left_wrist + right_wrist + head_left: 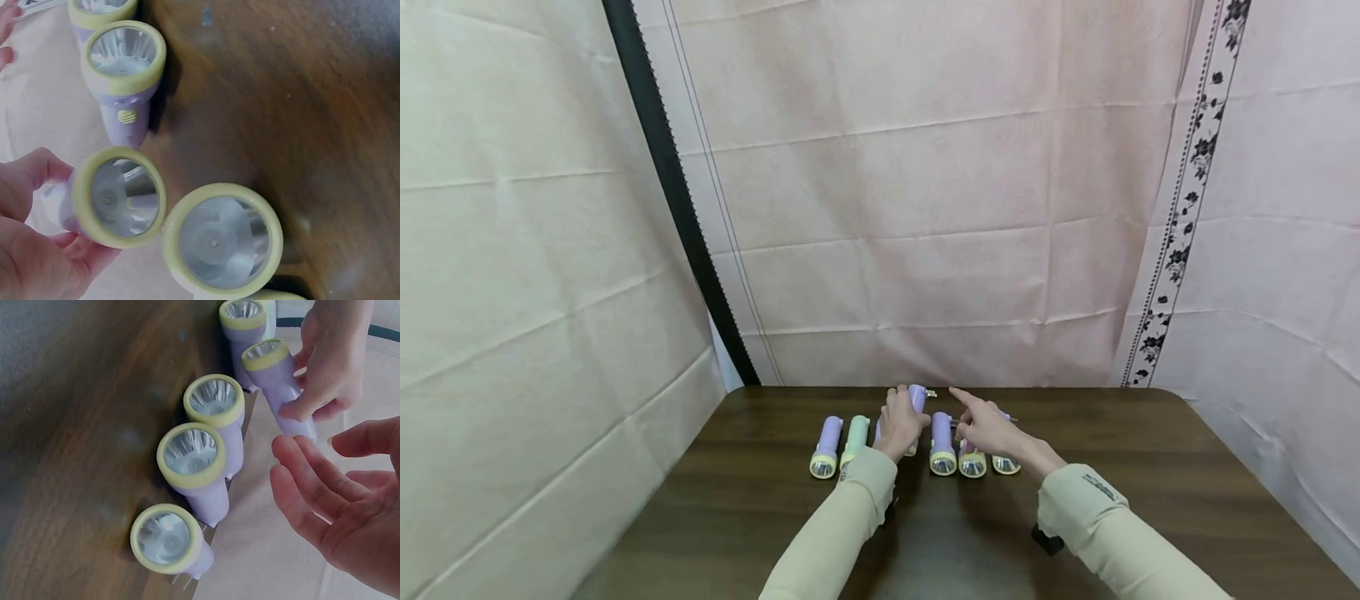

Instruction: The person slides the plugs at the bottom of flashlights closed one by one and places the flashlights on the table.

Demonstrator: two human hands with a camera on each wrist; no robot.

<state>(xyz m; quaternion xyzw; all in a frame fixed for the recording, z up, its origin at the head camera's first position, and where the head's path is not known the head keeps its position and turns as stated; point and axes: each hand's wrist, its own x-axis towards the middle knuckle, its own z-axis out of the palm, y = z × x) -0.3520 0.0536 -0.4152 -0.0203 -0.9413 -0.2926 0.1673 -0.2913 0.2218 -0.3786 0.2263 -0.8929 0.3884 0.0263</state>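
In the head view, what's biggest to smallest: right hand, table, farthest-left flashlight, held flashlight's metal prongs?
1. Table
2. Right hand
3. Farthest-left flashlight
4. Metal prongs on the held flashlight

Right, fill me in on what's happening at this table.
A person's left hand grips a purple flashlight near the back edge of the table. The right hand is held near its tail end, fingers extended, holding nothing. More purple flashlights and a green one lie in a row to either side, lenses facing the person.
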